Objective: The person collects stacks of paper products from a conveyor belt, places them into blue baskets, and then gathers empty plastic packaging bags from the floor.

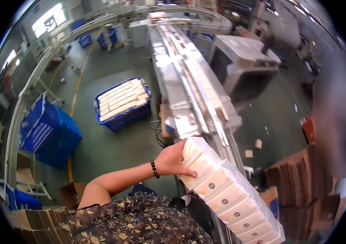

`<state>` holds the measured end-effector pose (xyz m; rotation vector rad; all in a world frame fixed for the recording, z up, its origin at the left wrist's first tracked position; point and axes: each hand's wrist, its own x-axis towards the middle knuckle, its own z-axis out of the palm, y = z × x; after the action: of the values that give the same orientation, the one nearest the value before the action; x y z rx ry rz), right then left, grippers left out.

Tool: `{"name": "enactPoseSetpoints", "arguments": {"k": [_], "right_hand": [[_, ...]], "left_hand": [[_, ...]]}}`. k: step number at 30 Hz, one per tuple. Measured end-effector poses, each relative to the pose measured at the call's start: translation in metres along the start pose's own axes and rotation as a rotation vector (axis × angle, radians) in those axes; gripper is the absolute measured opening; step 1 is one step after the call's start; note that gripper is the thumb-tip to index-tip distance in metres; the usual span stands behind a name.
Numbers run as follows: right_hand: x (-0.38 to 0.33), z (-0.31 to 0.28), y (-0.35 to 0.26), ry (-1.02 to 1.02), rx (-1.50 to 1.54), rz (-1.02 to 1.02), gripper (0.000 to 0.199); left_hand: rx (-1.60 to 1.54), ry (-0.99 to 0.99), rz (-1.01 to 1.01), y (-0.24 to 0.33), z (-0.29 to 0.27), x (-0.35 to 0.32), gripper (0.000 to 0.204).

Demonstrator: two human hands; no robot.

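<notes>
My left hand (172, 160), with a dark bead bracelet at the wrist, is closed on the far left end of a long row of tissue packs (232, 199). The thumb presses the front face and the other fingers are partly hidden behind the end. These cream packs sit side by side in shiny clear wrap, each with a small dark mark. The row slants down to the lower right, over the near end of the conveyor (189, 118). My right hand does not show; the row's near end reaches the lower edge.
A blue crate (120, 124) full of cream packs stands on the floor left of the conveyor. Stacked blue crates (55, 134) are farther left. Flattened cardboard (288, 179) is piled at right, near two loose packs on the floor. A boxy white machine (242, 53) stands beyond.
</notes>
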<state>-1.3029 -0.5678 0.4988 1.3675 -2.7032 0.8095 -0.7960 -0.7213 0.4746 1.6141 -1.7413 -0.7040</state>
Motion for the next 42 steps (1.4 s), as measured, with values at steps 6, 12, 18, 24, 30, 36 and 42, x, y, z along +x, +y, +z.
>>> {"name": "enactPoseSetpoints", "arguments": {"k": [6,12,18,24,30,36,42], "right_hand": [[-0.062,0.064,-0.196,-0.134,0.372,-0.43,0.102],[-0.171,0.136,-0.433,-0.401,0.454,-0.801,0.101],[-0.283,0.276,-0.64,-0.795,0.755,-1.133,0.097],[-0.509,0.345,-0.864,-1.084,0.783,-1.435,0.099],[-0.741,0.386,-1.064,-1.26,0.886,-1.657,0.09],[-0.953,0.375,-1.215,-1.384,0.911,-1.813,0.087],[-1.142,0.385,-1.295,-1.362,0.865,-1.903,0.077]], "left_hand": [[-0.081,0.344,-0.161,-0.134,-0.163,-0.12,0.11],[0.007,0.699,-0.456,-0.244,-0.323,-0.277,0.113],[0.074,0.996,-0.765,-0.34,-0.418,-0.41,0.116],[0.069,1.301,-1.008,-0.415,-0.501,-0.504,0.106],[0.183,1.569,-1.107,-0.5,-0.608,-0.572,0.094],[0.229,1.709,-1.209,-0.577,-0.725,-0.642,0.095],[0.284,1.667,-1.26,-0.691,-0.85,-0.745,0.095]]}}
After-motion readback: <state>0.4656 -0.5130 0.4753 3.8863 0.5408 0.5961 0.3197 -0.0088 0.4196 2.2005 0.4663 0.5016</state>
